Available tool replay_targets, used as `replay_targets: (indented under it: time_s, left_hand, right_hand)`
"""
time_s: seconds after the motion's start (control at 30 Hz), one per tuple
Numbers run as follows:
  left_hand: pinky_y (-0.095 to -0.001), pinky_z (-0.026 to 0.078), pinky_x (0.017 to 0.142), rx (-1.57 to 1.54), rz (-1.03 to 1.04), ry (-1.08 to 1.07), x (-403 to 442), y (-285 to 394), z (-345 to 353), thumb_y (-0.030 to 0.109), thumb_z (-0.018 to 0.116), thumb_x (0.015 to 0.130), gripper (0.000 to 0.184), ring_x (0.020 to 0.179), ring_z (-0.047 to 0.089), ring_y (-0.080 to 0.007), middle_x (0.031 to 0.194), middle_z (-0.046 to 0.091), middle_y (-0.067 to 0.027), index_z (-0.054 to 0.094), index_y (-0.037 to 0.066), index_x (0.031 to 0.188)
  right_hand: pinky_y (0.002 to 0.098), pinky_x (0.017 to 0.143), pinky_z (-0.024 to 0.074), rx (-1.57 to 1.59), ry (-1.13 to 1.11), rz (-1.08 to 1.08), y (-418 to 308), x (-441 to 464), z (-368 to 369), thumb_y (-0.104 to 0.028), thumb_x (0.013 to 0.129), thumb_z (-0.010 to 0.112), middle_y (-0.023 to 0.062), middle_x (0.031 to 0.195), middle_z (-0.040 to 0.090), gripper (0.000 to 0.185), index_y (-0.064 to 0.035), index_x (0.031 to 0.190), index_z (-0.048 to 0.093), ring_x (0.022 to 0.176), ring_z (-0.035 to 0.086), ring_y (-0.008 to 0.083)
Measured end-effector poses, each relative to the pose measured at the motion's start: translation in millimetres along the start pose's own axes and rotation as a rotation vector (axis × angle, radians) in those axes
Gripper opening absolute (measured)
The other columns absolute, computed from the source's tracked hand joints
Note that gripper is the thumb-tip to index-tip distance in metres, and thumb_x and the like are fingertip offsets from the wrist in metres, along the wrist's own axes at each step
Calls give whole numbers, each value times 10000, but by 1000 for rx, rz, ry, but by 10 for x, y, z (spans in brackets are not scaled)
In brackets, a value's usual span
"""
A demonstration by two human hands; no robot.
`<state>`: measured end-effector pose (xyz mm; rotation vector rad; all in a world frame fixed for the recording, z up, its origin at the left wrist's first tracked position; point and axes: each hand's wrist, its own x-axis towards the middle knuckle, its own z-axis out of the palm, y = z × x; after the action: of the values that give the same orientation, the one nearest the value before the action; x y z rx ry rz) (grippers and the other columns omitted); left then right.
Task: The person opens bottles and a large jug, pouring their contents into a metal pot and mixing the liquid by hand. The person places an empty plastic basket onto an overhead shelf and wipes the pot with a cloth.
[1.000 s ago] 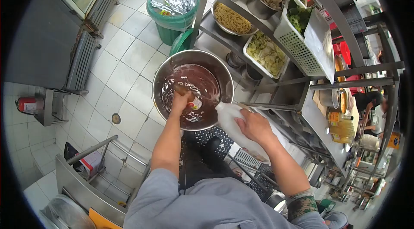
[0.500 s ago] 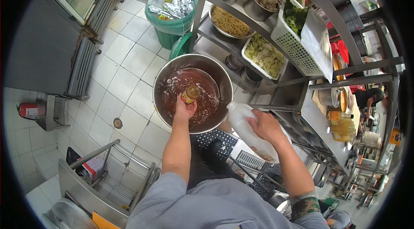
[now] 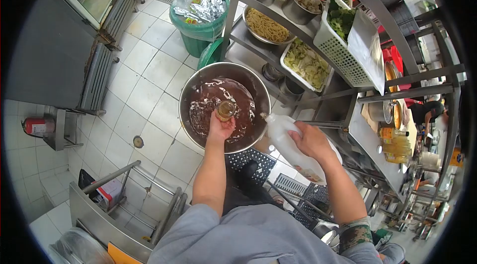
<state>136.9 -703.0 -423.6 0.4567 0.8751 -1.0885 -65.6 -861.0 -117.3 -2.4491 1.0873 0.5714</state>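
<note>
My left hand [image 3: 221, 127] is wrapped round a small glass jar [image 3: 226, 109] with yellowish-brown contents or tint. It is over a big stainless steel pot [image 3: 184, 107], in which reddish-brown liquid [image 3: 242, 96] shows pale foamy streaks. I cannot tell whether the jar touches the liquid. To the right, my right hand [image 3: 314, 142] grips a translucent white plastic jug [image 3: 287, 140]. The jug leans with its mouth close to the pot's right rim, and a label shows near its base.
Steel shelving [image 3: 271, 47] on the right carries a noodle bowl [image 3: 268, 25], a tray of chopped greens [image 3: 307, 64] and a white basket [image 3: 340, 50]. A green bin [image 3: 198, 40] stands beyond the pot. A steel-framed table [image 3: 107, 221] is at lower left.
The jar has turned in my left hand, so its red and yellow label no longer shows. Both hands appear slightly further right, and the foam streaks have shifted.
</note>
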Motion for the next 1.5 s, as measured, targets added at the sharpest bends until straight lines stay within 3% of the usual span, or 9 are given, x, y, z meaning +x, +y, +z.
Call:
replay_targets:
  time_s: [0.2, 0.37, 0.4, 0.53, 0.67, 0.77, 0.8, 1.0, 1.5]
  left_hand:
    - [-295, 574, 656, 68, -7, -44, -121, -33, -32, 436, 519, 980, 355, 799, 669, -193, 928, 688, -71, 667, 118, 1040]
    - [-397, 541, 761, 438, -41, -27, -151, 104, -78, 361, 584, 945, 289, 872, 651, -205, 986, 679, -48, 624, 122, 1103]
    - [-383, 530, 812, 502, 13, -21, -131, 116, -113, 210, 679, 861, 264, 907, 662, -230, 1000, 681, -57, 636, 102, 1097]
    - [-347, 503, 910, 1242, 384, -229, -86, 20, -153, -15, 716, 707, 425, 1015, 668, -271, 1104, 691, -112, 666, 73, 1120]
    - [-386, 449, 1059, 1720, 607, -259, -286, -38, -32, -9, 726, 699, 452, 1227, 591, -338, 1274, 652, -149, 659, 86, 1136]
    - [-344, 401, 1106, 1734, 884, -295, -207, -97, -137, -12, 703, 719, 421, 1259, 580, -316, 1315, 637, -139, 660, 105, 1121]
    - [-366, 361, 1156, 1717, 862, -295, -171, -86, -160, -32, 707, 713, 408, 1324, 521, -345, 1358, 602, -149, 658, 103, 1095]
    - [-469, 320, 1190, 1809, 1071, -323, 46, -72, -275, -76, 698, 701, 387, 1290, 533, -371, 1311, 611, -180, 647, 82, 1051]
    - [-456, 273, 1222, 1941, 1080, -163, 51, -101, -384, -83, 580, 743, 400, 1298, 526, -335, 1327, 604, -181, 638, 82, 1102]
  right_hand:
    - [529, 888, 516, -21, -20, -13, -114, 1, -85, -397, 968, 565, 248, 1028, 706, 419, -59, 1206, 633, 1006, 665, 433]
    - [525, 882, 516, -13, 7, -71, -190, 31, -64, -387, 965, 576, 244, 1011, 708, 399, -68, 1195, 644, 1000, 664, 437]
    - [534, 875, 517, -19, 3, -90, -224, 30, -61, -386, 968, 567, 245, 1009, 707, 398, -61, 1185, 640, 996, 665, 438]
    - [529, 870, 521, -61, -15, -145, -385, 38, -52, -370, 965, 573, 233, 974, 714, 370, -61, 1154, 651, 961, 674, 437]
    - [525, 852, 528, -124, -28, -193, -515, 41, 5, -360, 961, 578, 219, 936, 719, 346, -61, 1108, 671, 914, 685, 425]
    - [518, 835, 536, -180, -48, -210, -565, 50, 62, -360, 958, 581, 210, 919, 721, 348, -51, 1083, 681, 901, 692, 410]
    - [515, 829, 539, -199, -54, -216, -575, 57, 80, -361, 957, 581, 208, 916, 722, 351, -47, 1076, 683, 900, 694, 404]
    - [508, 816, 544, -238, -95, -205, -639, 112, 138, -363, 954, 578, 195, 912, 726, 358, -43, 1073, 684, 893, 703, 388]
    - [458, 818, 565, -351, -177, -190, -851, 184, 22, -336, 942, 580, 179, 949, 740, 342, -34, 1027, 715, 911, 724, 351]
